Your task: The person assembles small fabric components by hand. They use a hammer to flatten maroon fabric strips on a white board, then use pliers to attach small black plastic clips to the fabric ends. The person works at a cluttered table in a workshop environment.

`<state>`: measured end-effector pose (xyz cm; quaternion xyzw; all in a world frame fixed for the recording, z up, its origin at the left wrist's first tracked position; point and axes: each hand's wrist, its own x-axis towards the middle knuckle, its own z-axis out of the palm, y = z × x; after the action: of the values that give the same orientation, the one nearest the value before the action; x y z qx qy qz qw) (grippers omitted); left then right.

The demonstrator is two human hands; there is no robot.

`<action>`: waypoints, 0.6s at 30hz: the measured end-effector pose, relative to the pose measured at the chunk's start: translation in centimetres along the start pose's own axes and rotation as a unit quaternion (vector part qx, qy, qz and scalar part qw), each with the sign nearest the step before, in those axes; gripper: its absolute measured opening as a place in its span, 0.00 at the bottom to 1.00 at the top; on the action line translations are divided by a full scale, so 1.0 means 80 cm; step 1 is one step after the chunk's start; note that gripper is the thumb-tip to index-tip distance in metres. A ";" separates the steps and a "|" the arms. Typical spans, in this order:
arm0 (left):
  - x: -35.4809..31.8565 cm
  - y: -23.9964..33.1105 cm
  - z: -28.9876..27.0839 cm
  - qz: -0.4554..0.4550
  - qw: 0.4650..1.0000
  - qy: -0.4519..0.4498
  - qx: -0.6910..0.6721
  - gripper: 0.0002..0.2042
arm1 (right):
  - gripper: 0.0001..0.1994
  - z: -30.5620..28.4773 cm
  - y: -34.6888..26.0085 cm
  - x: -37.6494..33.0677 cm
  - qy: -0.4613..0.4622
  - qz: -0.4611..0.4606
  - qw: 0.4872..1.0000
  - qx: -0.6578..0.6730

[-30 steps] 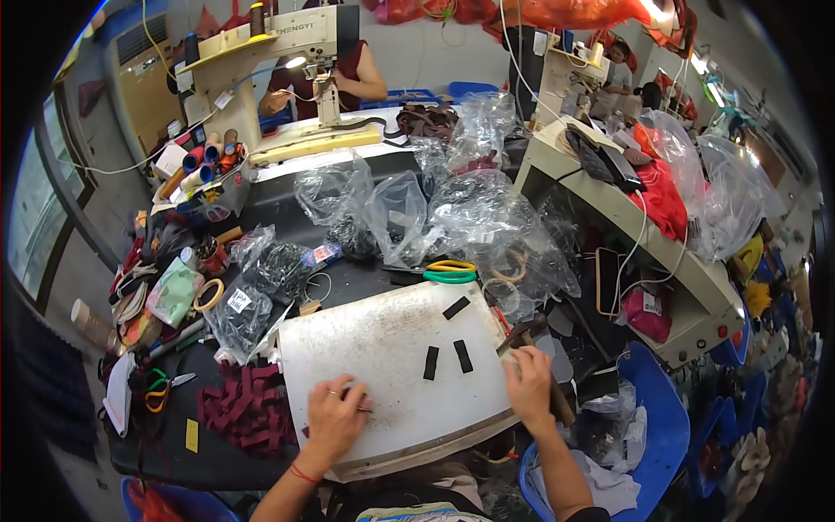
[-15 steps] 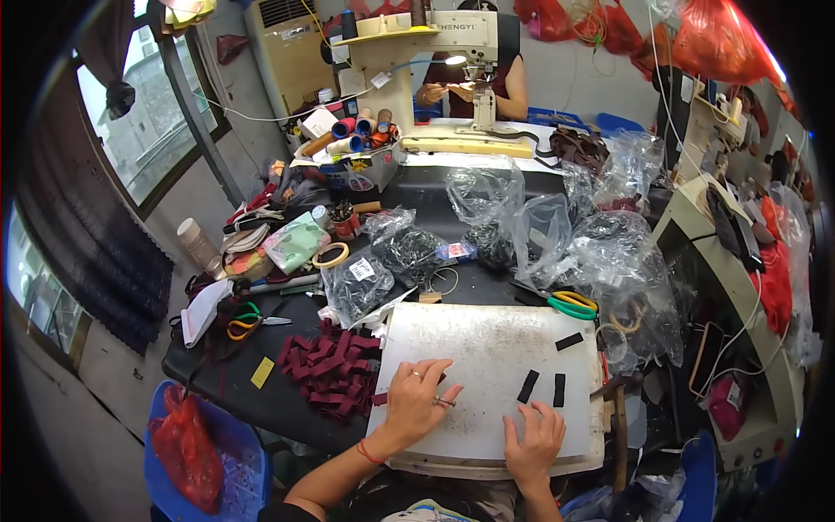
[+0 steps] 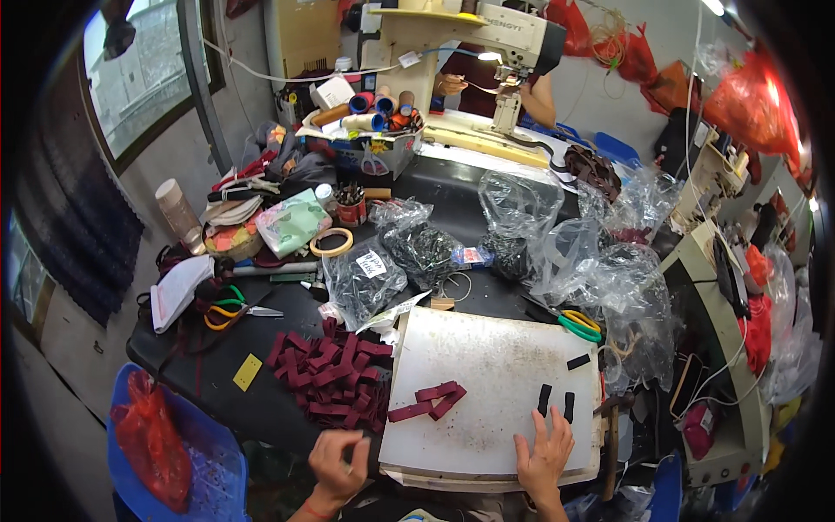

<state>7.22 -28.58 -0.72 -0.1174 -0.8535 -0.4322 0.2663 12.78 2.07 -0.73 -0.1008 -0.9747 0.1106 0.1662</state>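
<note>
Nearby, black strips [image 3: 544, 399] risk scattering should the spread, empty right hand [image 3: 544, 454] sweep sideways; whether the curled left hand [image 3: 337, 466] holds anything is unclear.

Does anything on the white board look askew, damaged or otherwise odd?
Mildly: the white board has dark specks and smudges, so it looks dirty or worn. The farthest black strip also lies crosswise to the two nearer black strips.
</note>
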 end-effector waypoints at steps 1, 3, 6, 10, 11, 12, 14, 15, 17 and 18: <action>-0.027 -0.013 -0.018 0.009 1.000 -0.021 0.004 0.05 | 0.27 0.000 -0.001 0.000 -0.004 0.008 1.000 0.005; -0.077 -0.028 -0.051 0.042 0.996 -0.074 0.040 0.05 | 0.26 0.001 -0.003 0.000 -0.017 0.014 1.000 0.006; -0.141 -0.022 -0.096 -0.236 0.947 -0.200 0.091 0.05 | 0.26 -0.002 0.000 -0.001 -0.035 0.010 0.999 -0.016; -0.230 -0.094 -0.094 -0.404 0.883 -0.214 0.104 0.09 | 0.27 -0.002 -0.004 0.003 -0.046 0.007 0.999 -0.024; -0.233 -0.108 -0.092 -0.425 0.853 -0.291 0.090 0.10 | 0.27 0.000 -0.003 0.003 -0.045 0.008 0.999 -0.017; -0.233 -0.121 -0.089 -0.443 0.816 -0.364 0.076 0.12 | 0.27 0.002 -0.001 0.003 -0.045 0.009 0.999 -0.026; -0.273 -0.184 -0.073 -0.424 0.781 -0.457 0.045 0.15 | 0.27 -0.001 -0.006 0.005 -0.031 0.006 0.999 -0.033; -0.260 -0.186 -0.074 -0.411 0.768 -0.487 0.061 0.15 | 0.27 0.001 -0.006 0.004 -0.028 0.008 0.999 -0.030; -0.235 -0.188 -0.078 -0.386 0.740 -0.543 0.092 0.15 | 0.27 0.002 -0.004 0.004 -0.022 0.009 0.999 -0.031; -0.236 -0.193 -0.082 -0.335 0.776 -0.524 0.106 0.16 | 0.27 0.001 -0.004 0.003 -0.020 0.009 0.999 -0.033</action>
<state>18.52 -42.51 -18.48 -0.0036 -0.8868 -0.2728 -0.3731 12.50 1.84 -0.63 -0.1124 -0.9800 0.0817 0.1424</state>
